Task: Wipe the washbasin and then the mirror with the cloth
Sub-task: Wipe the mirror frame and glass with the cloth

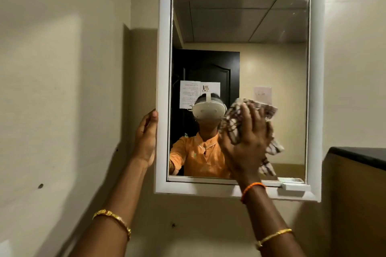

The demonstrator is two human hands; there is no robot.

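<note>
A rectangular mirror (pixel 271 52) in a white frame (pixel 165 48) hangs on the beige wall straight ahead. My right hand (pixel 250 137) presses a crumpled brown-and-white patterned cloth (pixel 236 119) flat against the lower middle of the glass. My left hand (pixel 146 140) grips the frame's left edge near its lower corner, thumb on the front. The glass reflects a person in an orange top wearing a headset, and a dark door behind. The washbasin is out of view.
A dark-topped ledge or cabinet (pixel 359 156) juts out at the right, just below the mirror's lower right corner. A small white latch (pixel 292 185) sits on the frame's bottom rail. Bare wall (pixel 62 89) spreads to the left.
</note>
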